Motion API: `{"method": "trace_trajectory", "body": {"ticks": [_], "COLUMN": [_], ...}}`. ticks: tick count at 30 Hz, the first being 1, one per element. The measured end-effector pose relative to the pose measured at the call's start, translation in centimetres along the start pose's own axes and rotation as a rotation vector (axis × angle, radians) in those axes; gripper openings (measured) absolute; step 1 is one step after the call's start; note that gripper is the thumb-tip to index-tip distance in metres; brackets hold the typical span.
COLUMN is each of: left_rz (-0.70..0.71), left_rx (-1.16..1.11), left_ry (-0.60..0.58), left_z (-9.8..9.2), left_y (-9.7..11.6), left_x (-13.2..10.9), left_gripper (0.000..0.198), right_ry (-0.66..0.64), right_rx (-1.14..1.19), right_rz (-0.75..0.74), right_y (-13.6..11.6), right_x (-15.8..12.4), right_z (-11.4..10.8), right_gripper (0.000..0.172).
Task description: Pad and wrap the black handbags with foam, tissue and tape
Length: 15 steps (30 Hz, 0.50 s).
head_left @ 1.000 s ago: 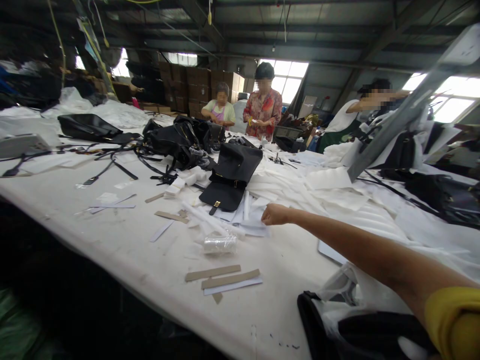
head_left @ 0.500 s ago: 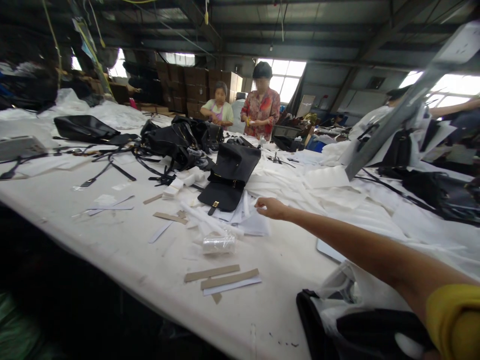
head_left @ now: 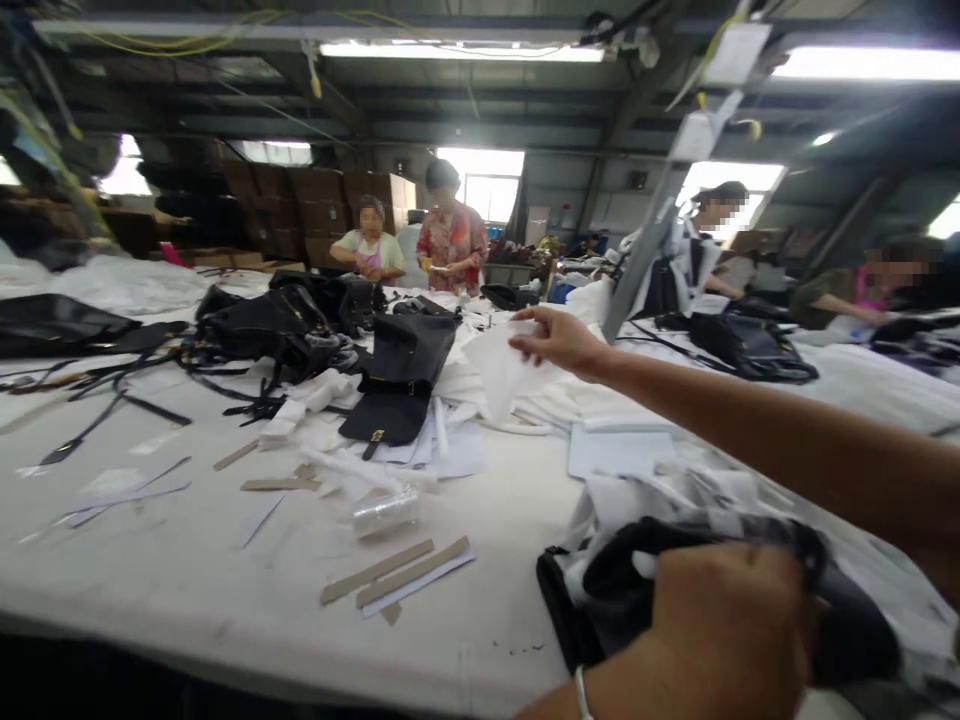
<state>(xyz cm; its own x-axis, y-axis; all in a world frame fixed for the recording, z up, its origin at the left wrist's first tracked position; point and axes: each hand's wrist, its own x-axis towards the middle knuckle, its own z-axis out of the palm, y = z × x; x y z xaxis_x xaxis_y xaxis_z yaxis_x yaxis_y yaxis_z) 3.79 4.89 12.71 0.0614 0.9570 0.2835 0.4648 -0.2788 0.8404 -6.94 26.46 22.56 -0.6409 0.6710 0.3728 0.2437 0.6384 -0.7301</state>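
My right hand (head_left: 561, 343) is stretched out over the table, its fingers closed on a thin white sheet (head_left: 504, 365) that hangs down beside the black bag with a gold buckle (head_left: 405, 365). Low on the right, my left hand (head_left: 724, 625), with a bracelet at the wrist, is blurred over a dark bag (head_left: 855, 610). Its fingers are smeared, so whether it grips the bag does not show. White wrapping (head_left: 615, 500) spills out round the top of that dark bag.
Brown strips (head_left: 379, 572) and a clear plastic roll (head_left: 386, 510) lie on the white table (head_left: 247, 610). More black bags (head_left: 262, 325) are heaped at the left. A slanted grey post (head_left: 645, 240) stands at the right. Several people are around the far side.
The view has swung right. My right hand has risen from the table and now has a white sheet in it. My left hand has come into view over the dark bag.
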Motion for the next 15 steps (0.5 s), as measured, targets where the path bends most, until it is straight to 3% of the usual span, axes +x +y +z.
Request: {"method": "trace_trajectory", "body": {"ticks": [3, 6, 8, 11, 13, 15], "left_rz": [0.191, 0.122, 0.071, 0.019, -0.036, -0.103], "left_rx": [0.142, 0.193, 0.205, 0.113, -0.009, -0.125], "left_ry": [-0.041, -0.042, -0.062, -0.117, -0.184, -0.25], "left_z": [-0.7, -1.1, -1.3, -1.5, -1.7, -2.0], "left_y": [0.2, 1.2, 2.0, 2.6, 2.6, 2.4], "left_x": [0.8, 1.3, 1.6, 2.1, 2.6, 3.1], "left_gripper": [0.018, 0.015, 0.015, 0.013, 0.013, 0.017], "right_ry": [0.014, 0.199, 0.361, 0.403, 0.326, 0.193], "right_rx": [0.233, 0.336, 0.358, 0.413, 0.443, 0.434], "right_rz": [-0.029, -0.01, 0.059, 0.302, 0.435, 0.489], "right_y": [-4.0, -6.0, -5.8, -3.6, -1.6, 0.3], "right_x": [-6.5, -15.6, -22.4, -31.7, -36.1, -38.7], "right_z": [-7.6, -13.8, -16.4, -17.6, -16.9, -15.7], "right_gripper": [0.056, 0.045, 0.033, 0.028, 0.032, 0.033]}}
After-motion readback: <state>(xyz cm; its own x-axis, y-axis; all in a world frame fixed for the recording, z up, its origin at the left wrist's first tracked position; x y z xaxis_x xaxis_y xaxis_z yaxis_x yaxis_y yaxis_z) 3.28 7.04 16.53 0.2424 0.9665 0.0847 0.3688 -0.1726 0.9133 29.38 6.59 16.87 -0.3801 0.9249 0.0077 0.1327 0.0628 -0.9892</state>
